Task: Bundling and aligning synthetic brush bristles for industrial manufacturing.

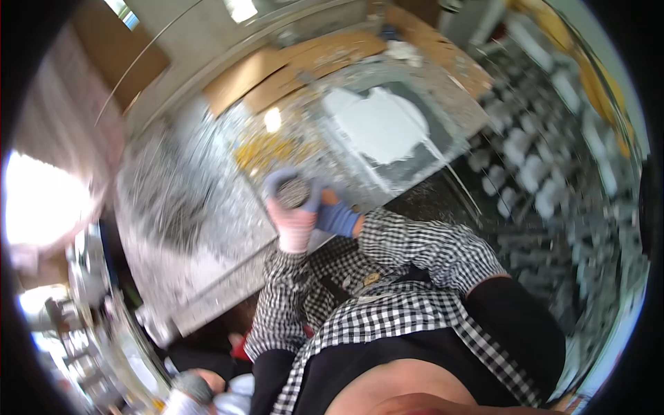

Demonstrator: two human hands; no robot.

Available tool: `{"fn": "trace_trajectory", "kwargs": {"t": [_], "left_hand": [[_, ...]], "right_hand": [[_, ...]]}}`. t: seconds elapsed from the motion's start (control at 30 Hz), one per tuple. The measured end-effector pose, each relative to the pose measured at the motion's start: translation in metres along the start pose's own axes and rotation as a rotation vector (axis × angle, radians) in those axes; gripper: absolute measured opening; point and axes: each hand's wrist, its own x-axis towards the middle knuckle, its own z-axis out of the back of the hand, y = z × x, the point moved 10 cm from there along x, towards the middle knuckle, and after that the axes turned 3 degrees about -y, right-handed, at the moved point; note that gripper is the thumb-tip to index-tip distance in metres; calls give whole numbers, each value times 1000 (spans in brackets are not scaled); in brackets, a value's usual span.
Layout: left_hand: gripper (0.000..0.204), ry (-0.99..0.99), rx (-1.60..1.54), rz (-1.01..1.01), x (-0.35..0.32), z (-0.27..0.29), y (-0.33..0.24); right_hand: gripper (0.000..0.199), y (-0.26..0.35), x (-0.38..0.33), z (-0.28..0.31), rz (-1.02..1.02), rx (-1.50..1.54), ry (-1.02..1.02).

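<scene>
My left hand [294, 223], in a striped pink-and-white glove with a grey-purple coating, is closed round a round, dark grey speckled bundle [294, 193]. The bundle looks like many small pieces packed together; blur hides their kind. My right hand [337, 214], in a blue glove, is closed against the bundle's right side, its fingertips partly hidden. Both hands are over the near edge of a worn grey worktable [228, 238]. Beyond them, yellow bits [266, 152] lie scattered on the tabletop. A white pasty patch [387, 124] covers much of a dark grey slab to the right.
Loose dark, thin strands or pieces [169, 187] spread over the table's left part. Brown boards [311, 66] edge its far side. A thin stick [453, 173] juts from the white patch past the near edge. Racks of whitish rounded pieces [526, 166] stand at right.
</scene>
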Motion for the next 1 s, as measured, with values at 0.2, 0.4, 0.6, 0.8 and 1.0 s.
{"fn": "trace_trajectory", "kwargs": {"t": [0.2,0.4,0.6,0.8,1.0], "left_hand": [[45,-111,-152,27,-20,13,4],[47,-86,-130,44,-14,6,-6],[41,-2,-168,154,-25,4,28],[30,64,-287,380,-23,-8,32],[36,203,307,-218,-26,-13,-11]], "right_hand": [[35,3,13,-20,432,150,-473],[44,0,-2,-1,418,360,-453],[47,54,-25,25,651,181,-210],[45,75,-48,149,552,-760,-302],[51,204,-47,125,1078,-150,-386]]}}
